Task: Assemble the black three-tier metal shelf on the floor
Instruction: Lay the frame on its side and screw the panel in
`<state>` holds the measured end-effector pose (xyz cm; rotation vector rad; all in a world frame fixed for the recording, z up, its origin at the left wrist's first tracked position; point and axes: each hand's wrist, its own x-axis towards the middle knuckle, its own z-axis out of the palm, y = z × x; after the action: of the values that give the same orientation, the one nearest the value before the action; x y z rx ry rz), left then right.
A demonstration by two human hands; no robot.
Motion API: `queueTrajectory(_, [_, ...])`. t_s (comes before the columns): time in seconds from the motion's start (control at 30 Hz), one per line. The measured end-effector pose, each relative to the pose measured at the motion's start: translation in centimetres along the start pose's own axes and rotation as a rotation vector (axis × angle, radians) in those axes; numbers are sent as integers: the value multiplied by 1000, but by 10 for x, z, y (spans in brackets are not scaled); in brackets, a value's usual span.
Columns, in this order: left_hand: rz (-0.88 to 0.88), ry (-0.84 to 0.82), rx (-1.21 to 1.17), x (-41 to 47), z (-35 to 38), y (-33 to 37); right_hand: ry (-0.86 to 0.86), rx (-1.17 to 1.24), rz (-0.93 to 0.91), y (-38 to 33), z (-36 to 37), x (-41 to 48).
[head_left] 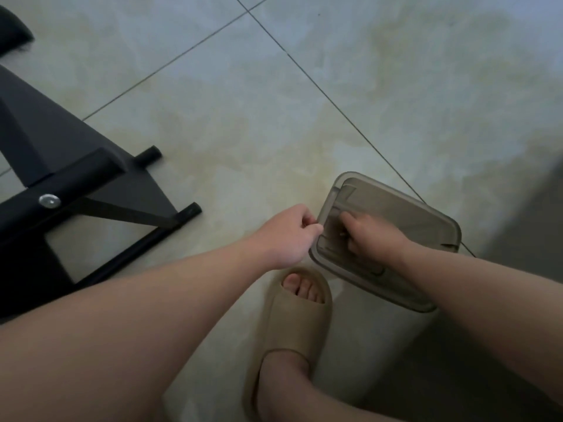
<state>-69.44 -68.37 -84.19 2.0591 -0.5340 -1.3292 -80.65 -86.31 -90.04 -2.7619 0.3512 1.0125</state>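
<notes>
**A:** Head view, entry one: the shelf?

**B:** Black metal shelf (76,184), lay on the tiled floor (243,102) at far left, with one silver bolt (48,201) in its frame. It was well apart from all fingers.

**A:** Entry two: the hands?

**B:** Left hand (286,236): fingers curled, thumb against forefinger, touching the rim of a grey bin lid (426,226). Right hand (371,239): fingers curled down onto the lid's flap. Whether either pinched anything, I could not tell.

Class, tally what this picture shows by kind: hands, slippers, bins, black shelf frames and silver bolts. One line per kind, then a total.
hands: 2, the left hand and the right hand
slipper: 1
bin: 1
shelf frame: 1
silver bolt: 1
total: 6
</notes>
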Motion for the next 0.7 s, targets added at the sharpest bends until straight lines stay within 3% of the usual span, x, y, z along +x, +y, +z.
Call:
queueTrajectory(0.2, [-58,-23,62,-13,-8,9,-9,110,61,-8,-32,-11])
queueTrajectory(0.4, [-116,-85,493,-80,-67,31,167,269,50,-26,-117,-61])
queueTrajectory(0.47, [-137,-28,543,-114,-91,46,293,395,75,-38,-153,-84])
queueTrajectory(0.57, [-99,166,434,-171,-115,60,477,637,110,-73,-204,-123])
queueTrajectory(0.7, [-50,314,257,-246,-127,59,650,845,-10,-132,-246,-180])
